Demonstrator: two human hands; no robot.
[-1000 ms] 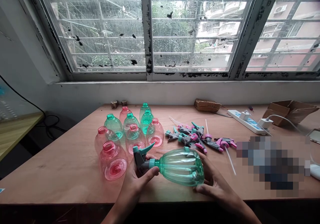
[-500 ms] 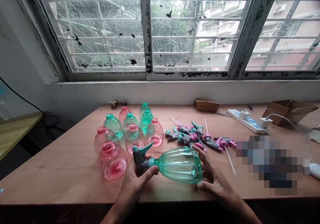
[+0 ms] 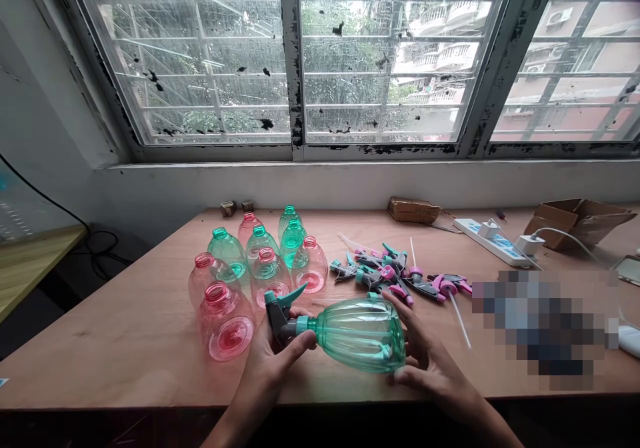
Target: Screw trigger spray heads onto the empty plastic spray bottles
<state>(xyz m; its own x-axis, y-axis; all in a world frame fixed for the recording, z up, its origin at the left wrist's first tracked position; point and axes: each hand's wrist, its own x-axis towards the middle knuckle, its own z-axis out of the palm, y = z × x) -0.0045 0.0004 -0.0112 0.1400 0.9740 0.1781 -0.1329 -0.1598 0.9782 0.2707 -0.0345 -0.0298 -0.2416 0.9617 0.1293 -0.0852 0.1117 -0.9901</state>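
Note:
A clear green spray bottle (image 3: 357,335) lies sideways between my hands, above the table's front part. Its grey spray head with a teal trigger (image 3: 283,315) sits on the neck and points left. My left hand (image 3: 277,361) is closed around the neck and collar, thumb in front. At the base end, my right hand (image 3: 425,348) grips with the fingers behind and the thumb below. Left of these stand several open pink bottles (image 3: 227,321) and green bottles (image 3: 227,251). Behind the held bottle lies a pile of grey, teal and pink spray heads (image 3: 395,271), some with white tubes.
A white power strip (image 3: 495,241) with plugs and cables lies at the back right, near an open cardboard box (image 3: 575,221). A brown wrapped block (image 3: 414,211) sits by the wall. A blurred patch covers the right side. The wooden table (image 3: 125,348) ends just below my hands.
The green bottle has turned a little about its length and its base has dipped slightly. Both hands keep their hold in nearly the same place.

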